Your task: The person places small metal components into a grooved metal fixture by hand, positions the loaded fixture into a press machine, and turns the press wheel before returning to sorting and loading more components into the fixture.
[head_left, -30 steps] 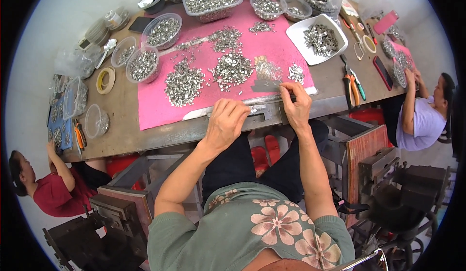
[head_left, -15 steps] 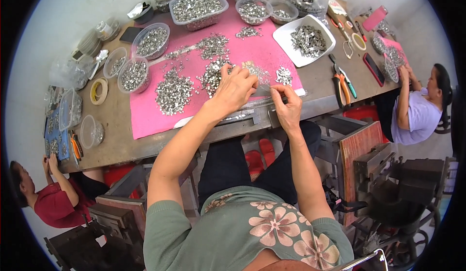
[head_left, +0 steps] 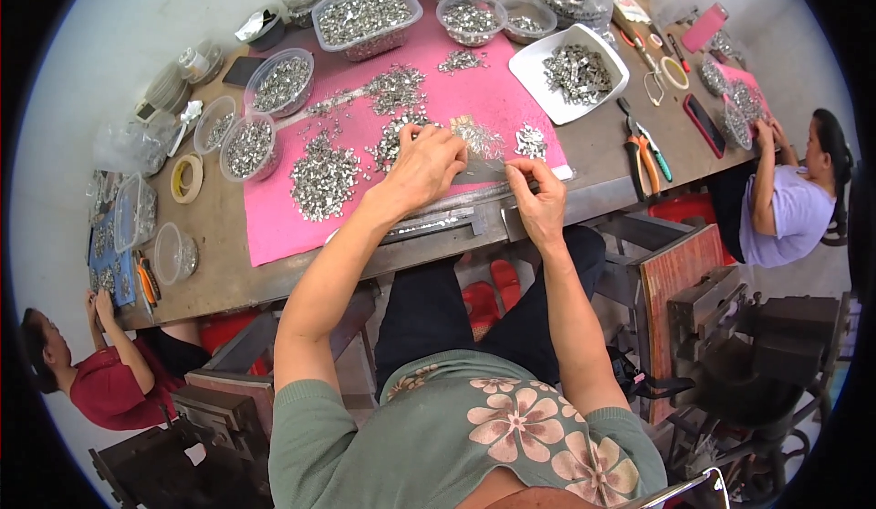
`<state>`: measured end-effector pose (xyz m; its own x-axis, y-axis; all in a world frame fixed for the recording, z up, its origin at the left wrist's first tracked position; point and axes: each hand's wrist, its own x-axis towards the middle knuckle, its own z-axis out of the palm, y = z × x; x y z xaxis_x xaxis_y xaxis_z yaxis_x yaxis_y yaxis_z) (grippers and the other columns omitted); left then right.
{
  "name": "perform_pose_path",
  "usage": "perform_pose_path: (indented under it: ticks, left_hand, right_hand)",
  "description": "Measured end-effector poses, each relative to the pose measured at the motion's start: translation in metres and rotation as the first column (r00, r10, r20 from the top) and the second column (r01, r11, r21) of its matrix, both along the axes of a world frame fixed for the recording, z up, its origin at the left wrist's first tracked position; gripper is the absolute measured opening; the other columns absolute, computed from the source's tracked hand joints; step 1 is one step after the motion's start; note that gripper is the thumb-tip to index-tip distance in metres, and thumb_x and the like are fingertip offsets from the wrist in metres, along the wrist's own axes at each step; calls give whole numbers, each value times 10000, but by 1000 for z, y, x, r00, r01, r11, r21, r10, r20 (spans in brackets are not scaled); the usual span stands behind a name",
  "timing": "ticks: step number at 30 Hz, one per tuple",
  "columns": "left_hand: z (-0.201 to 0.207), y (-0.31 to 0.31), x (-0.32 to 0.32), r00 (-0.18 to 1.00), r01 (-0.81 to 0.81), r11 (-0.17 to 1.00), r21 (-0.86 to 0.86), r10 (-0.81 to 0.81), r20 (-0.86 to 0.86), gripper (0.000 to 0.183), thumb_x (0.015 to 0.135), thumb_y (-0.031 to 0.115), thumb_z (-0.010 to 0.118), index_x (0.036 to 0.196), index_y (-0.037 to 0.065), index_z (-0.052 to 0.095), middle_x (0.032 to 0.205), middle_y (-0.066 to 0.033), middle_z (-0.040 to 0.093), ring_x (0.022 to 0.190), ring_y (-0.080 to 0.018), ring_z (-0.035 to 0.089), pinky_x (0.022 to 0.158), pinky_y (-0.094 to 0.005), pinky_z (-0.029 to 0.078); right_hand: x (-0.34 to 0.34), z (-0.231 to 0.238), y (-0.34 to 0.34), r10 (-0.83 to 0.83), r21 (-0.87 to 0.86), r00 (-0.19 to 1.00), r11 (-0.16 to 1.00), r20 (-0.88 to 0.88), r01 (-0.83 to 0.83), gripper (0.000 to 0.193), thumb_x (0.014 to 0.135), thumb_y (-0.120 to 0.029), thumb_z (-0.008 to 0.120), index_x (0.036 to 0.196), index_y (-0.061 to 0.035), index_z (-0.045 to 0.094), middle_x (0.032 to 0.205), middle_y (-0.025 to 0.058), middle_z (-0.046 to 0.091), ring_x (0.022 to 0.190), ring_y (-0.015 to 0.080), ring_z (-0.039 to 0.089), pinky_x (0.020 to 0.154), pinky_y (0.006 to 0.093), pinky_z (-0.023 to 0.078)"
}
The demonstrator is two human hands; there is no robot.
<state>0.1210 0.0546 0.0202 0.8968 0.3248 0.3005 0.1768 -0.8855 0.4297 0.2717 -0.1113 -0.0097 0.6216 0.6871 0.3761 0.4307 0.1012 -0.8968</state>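
Observation:
My left hand (head_left: 424, 164) reaches over the pink mat (head_left: 274, 231), at the edge of a pile of small silver metal pieces (head_left: 389, 148). Its fingers curl downward and closed; the tips are partly hidden. Nearer the table's front edge, my right hand (head_left: 540, 201) pinches thumb and forefinger together on something too small and thin to name. Between the hands lie fine clear-looking slivers (head_left: 484, 140) and a few gold-coloured bits (head_left: 462, 122). Beyond my right fingers sits a little silver heap (head_left: 530, 141). A larger silver heap (head_left: 324, 179) spreads left of my left hand.
Clear tubs of metal pieces (head_left: 365, 42) line the back, with a white tray (head_left: 524, 69) at right. Orange-handled pliers (head_left: 641, 167), a phone (head_left: 703, 127) and tape (head_left: 186, 179) lie around the mat. A metal bar (head_left: 429, 226) edges the front. Two people work at either side.
My left hand has shifted slightly left, toward the silver pile and away from my right hand. My right hand stays nearly in place, still pinching. The view has tilted a little.

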Motion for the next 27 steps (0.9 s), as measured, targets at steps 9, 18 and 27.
perform_pose_path:
  ticks: [9, 18, 27]
  left_hand:
    - [1, -7, 10, 996, 63, 993, 99, -56, -68, 94, 875, 142, 731, 949, 103, 689, 919, -56, 628, 986, -256, 580, 1008, -497, 337]
    - [-1, -7, 1, 994, 102, 995, -5, -102, -46, 138, 865, 54, 637, 1000, 42, 612, 943, -131, 635, 1010, -314, 587, 973, -511, 360]
    - [-12, -18, -14, 998, 7, 954, 300, 11, -56, 285, 754, -49, 621, 1017, 35, 549, 1003, -145, 574, 1008, -329, 544, 914, -462, 386]
  right_hand:
    - [1, -3, 0, 11, 6, 1000, 1000, -17, -11, 71, 928, -39, 714, 984, 6, 714, 842, 29, 666, 717, 98, 601, 664, 259, 489]
    - [2, -3, 0, 8, 15, 999, 1000, 35, -8, 70, 927, -34, 711, 987, 2, 715, 846, 46, 670, 703, 106, 610, 650, 263, 492]
    - [11, 16, 23, 205, -138, 790, 978, 578, -153, 127, 824, -45, 761, 945, -68, 728, 910, 66, 595, 891, 271, 573, 805, 404, 441]
